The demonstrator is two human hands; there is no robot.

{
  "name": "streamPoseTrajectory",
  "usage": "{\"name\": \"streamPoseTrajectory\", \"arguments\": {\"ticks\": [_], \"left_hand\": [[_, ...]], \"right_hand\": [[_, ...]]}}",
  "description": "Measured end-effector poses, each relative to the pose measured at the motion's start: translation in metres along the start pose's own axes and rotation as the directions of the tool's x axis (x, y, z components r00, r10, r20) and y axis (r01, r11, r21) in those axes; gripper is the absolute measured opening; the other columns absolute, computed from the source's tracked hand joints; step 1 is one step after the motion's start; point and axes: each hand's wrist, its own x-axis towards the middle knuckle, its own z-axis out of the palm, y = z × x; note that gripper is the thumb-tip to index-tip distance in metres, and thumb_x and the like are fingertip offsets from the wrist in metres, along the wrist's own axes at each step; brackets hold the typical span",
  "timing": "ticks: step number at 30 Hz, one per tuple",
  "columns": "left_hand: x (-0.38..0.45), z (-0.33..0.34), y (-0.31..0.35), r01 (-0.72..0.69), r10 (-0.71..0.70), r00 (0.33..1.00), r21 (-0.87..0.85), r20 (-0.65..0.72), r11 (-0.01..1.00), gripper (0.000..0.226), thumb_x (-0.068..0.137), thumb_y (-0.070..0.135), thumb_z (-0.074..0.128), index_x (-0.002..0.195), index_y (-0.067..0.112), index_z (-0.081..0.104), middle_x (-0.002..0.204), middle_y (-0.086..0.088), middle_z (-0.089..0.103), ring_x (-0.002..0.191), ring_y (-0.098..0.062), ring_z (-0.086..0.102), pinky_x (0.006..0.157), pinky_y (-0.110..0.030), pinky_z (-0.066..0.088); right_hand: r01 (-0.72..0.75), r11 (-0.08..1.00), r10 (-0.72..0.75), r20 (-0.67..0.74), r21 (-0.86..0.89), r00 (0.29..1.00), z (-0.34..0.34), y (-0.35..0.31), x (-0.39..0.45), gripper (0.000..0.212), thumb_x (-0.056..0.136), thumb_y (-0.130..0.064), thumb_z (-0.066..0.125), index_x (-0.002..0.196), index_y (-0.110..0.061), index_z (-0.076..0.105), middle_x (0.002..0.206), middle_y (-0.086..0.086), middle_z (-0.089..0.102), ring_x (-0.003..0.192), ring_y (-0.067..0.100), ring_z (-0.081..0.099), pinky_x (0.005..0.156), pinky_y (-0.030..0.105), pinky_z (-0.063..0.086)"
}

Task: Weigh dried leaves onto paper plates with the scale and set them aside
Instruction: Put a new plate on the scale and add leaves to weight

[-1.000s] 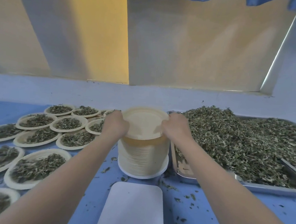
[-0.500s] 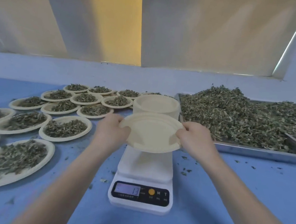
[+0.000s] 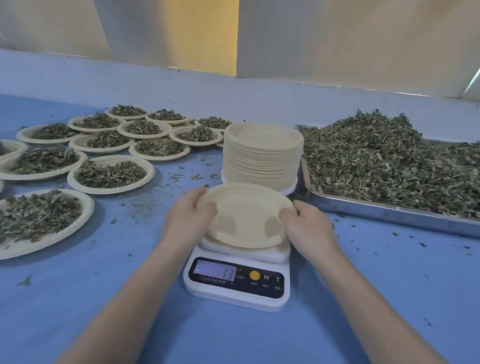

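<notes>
Empty paper plate [image 3: 246, 214] over the platform of a white digital kitchen scale [image 3: 237, 281], held at both edges. Round, pale cream, shallow, with a raised rim and a few darker, slightly shaded patches on the inner surface; no leaves on it. Tilted a little toward the camera; cannot tell if its underside already touches the platform.

Left hand [image 3: 190, 218] at the left edge of the plate, fingers curled around the rim, thumb on the upper side. Right hand [image 3: 306, 230] at the right edge in the same manner, fingers wrapped over the rim. Both grasping the plate, neither released.

Scale display lit, showing "13", with a yellow round button and the letters M and T beside it.

Directly behind the scale, a tall stack of empty paper plates [image 3: 262, 154], same cream colour, standing upright on the blue table [image 3: 397, 299]. To the right of the stack, a metal tray [image 3: 391, 212] heaped with dried leaves [image 3: 387, 166], dark green and brownish, crumpled, in small pieces.

On the left part of the table, many filled plates [image 3: 110, 173], each with a low pile of the same leaves, placed close together, some rims touching or overlapping. Small leaf crumbs scattered on the blue surface around the scale and plates.
</notes>
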Motion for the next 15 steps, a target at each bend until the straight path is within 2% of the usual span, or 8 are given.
{"name": "streamPoseTrajectory", "arguments": {"ticks": [2, 3, 4, 5, 6, 8, 12, 15], "left_hand": [[-0.001, 0.0, -0.002, 0.051, -0.047, 0.998, -0.111, 0.038, 0.993, 0.055, 0.085, 0.031, 0.058, 0.138, 0.031, 0.043, 0.13, 0.007, 0.051, 0.117, -0.015, 0.05, 0.102, -0.037, 0.038], [-0.001, -0.001, -0.003, 0.076, -0.068, 0.996, -0.166, 0.052, 0.983, 0.06, 0.084, 0.036, 0.059, 0.141, 0.032, 0.039, 0.13, 0.008, 0.049, 0.118, -0.014, 0.048, 0.103, -0.037, 0.037], [0.0, -0.002, -0.005, 0.098, -0.086, 0.994, -0.212, 0.062, 0.972, 0.065, 0.083, 0.04, 0.059, 0.143, 0.033, 0.035, 0.136, 0.007, 0.046, 0.123, -0.016, 0.046, 0.106, -0.04, 0.035], [0.0, -0.004, -0.007, 0.115, -0.101, 0.993, -0.244, 0.067, 0.963, 0.069, 0.081, 0.043, 0.06, 0.144, 0.034, 0.032, 0.143, 0.006, 0.042, 0.128, -0.019, 0.043, 0.108, -0.044, 0.034], [0.0, -0.006, -0.009, 0.126, -0.111, 0.991, -0.27, 0.071, 0.955, 0.073, 0.079, 0.045, 0.061, 0.144, 0.034, 0.031, 0.147, 0.005, 0.037, 0.131, -0.021, 0.04, 0.109, -0.046, 0.034], [-0.001, -0.008, -0.012, 0.139, -0.119, 0.989, -0.306, 0.082, 0.942, 0.08, 0.072, 0.049, 0.062, 0.144, 0.035, 0.03, 0.149, 0.004, 0.034, 0.133, -0.022, 0.038, 0.109, -0.046, 0.034], [-0.005, -0.009, -0.011, 0.122, -0.096, 0.99, -0.315, 0.099, 0.941, 0.093, 0.061, 0.053, 0.062, 0.145, 0.036, 0.028, 0.149, 0.006, 0.034, 0.133, -0.02, 0.038, 0.11, -0.044, 0.033], [-0.007, -0.009, -0.011, 0.11, -0.08, 0.991, -0.301, 0.109, 0.947, 0.095, 0.06, 0.054, 0.063, 0.146, 0.036, 0.026, 0.147, 0.005, 0.038, 0.13, -0.019, 0.042, 0.111, -0.043, 0.032]], "right_hand": [[-0.026, 0.998, 0.025, 0.022, 0.059, 0.999, 0.001, 0.0, 0.0, 0.02, 0.092, -0.039, 0.045, 0.095, -0.019, 0.047, 0.091, -0.003, 0.051, 0.089, 0.015, 0.045, 0.066, 0.03, 0.029], [-0.042, 0.995, 0.039, 0.034, 0.086, 0.999, 0.002, 0.002, 0.0, 0.039, 0.092, -0.046, 0.044, 0.119, -0.018, 0.048, 0.105, -0.001, 0.053, 0.1, 0.017, 0.046, 0.074, 0.028, 0.028], [-0.054, 0.993, 0.049, 0.041, 0.107, 0.998, 0.003, 0.003, -0.001, 0.058, 0.092, -0.052, 0.043, 0.137, -0.016, 0.037, 0.123, 0.002, 0.053, 0.114, 0.02, 0.045, 0.079, 0.028, 0.026], [-0.064, 0.99, 0.058, 0.045, 0.128, 0.997, 0.004, 0.006, 0.0, 0.071, 0.091, -0.057, 0.042, 0.147, -0.017, 0.025, 0.137, 0.003, 0.047, 0.126, 0.022, 0.041, 0.082, 0.029, 0.025], [-0.063, 0.986, 0.057, 0.039, 0.156, 0.998, 0.004, 0.008, -0.001, 0.076, 0.09, -0.06, 0.041, 0.15, -0.021, 0.018, 0.144, 0.002, 0.043, 0.133, 0.024, 0.037, 0.084, 0.031, 0.025], [-0.069, 0.978, 0.062, 0.041, 0.198, 0.997, 0.004, 0.012, -0.002, 0.078, 0.088, -0.064, 0.04, 0.151, -0.025, 0.014, 0.144, 0.002, 0.042, 0.134, 0.024, 0.035, 0.085, 0.033, 0.026], [-0.055, 0.972, 0.049, 0.031, 0.229, 0.998, 0.003, 0.013, -0.003, 0.078, 0.087, -0.065, 0.04, 0.15, -0.027, 0.014, 0.138, 0.004, 0.049, 0.13, 0.024, 0.04, 0.088, 0.033, 0.029], [-0.043, 0.968, 0.041, 0.013, 0.247, 0.999, 0.003, 0.012, -0.004, 0.078, 0.087, -0.064, 0.041, 0.15, -0.026, 0.015, 0.145, 0.001, 0.042, 0.134, 0.022, 0.036, 0.094, 0.033, 0.028]]}}
